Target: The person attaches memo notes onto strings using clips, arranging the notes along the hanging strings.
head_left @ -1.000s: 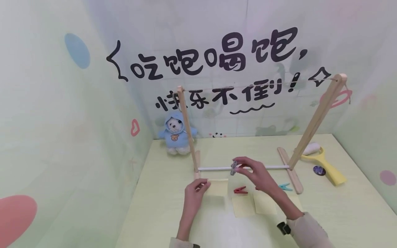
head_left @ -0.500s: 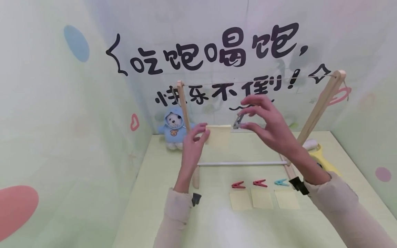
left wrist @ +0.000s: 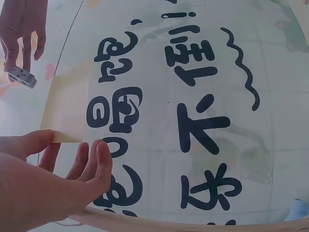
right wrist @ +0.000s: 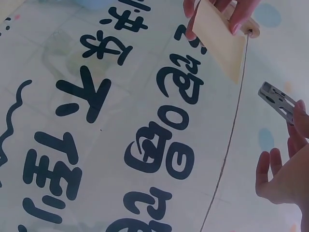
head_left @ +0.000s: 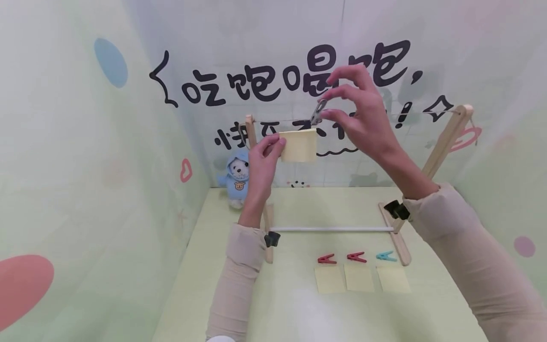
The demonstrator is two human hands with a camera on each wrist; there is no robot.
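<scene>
A pale yellow paper note (head_left: 298, 146) hangs upright from my left hand (head_left: 263, 159), which pinches its left edge between thumb and finger. Just above the note's top right corner, my right hand (head_left: 363, 111) pinches a grey clothespin (head_left: 318, 112) by one end. The left wrist view shows the note (left wrist: 66, 111) apart from the clothespin (left wrist: 22, 77). A thin string (head_left: 410, 113) runs between two wooden posts at about the clothespin's height. In the right wrist view the string (right wrist: 232, 126) passes beside the note's edge, and the clothespin (right wrist: 279, 100) stands off it.
On the table, two red clothespins (head_left: 327, 259) and a turquoise clothespin (head_left: 386, 256) lie above three yellow notes (head_left: 359, 278). A white rod (head_left: 331, 229) joins the frame's feet. Behind the left post (head_left: 250, 130) sits a blue-hooded plush toy (head_left: 237, 178); the right post (head_left: 448, 137) leans outward.
Both hands have risen from near the table to just below the string, carrying the note and the grey clothespin. The clothespins and notes on the table stay in place.
</scene>
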